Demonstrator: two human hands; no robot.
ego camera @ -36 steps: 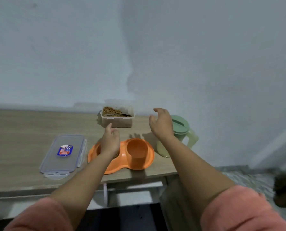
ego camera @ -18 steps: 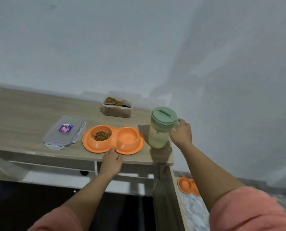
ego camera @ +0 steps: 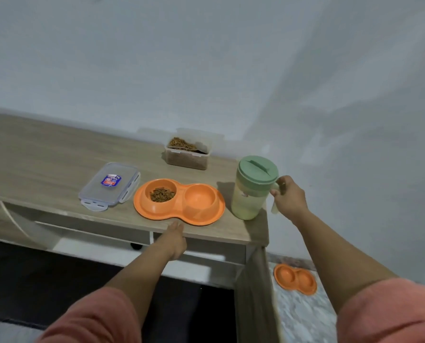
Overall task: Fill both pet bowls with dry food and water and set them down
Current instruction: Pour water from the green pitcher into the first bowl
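Double bowl (ego camera: 179,202) sits near front edge of bench (ego camera: 45,159); its left cup holds dry food (ego camera: 162,194). Lid (ego camera: 109,185) lies flat just left of bowl. Open food container (ego camera: 187,152) stands behind bowl, against wall. Pitcher (ego camera: 252,188) stands upright right of bowl, at bench's right end. A 2nd double bowl (ego camera: 295,279) lies on floor, right of bench.

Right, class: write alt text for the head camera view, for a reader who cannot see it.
A person's right hand grips the handle of a green-lidded pitcher on a wooden table, beside an orange double pet bowl with kibble in its left cup only. The left hand rests at the table's front edge.
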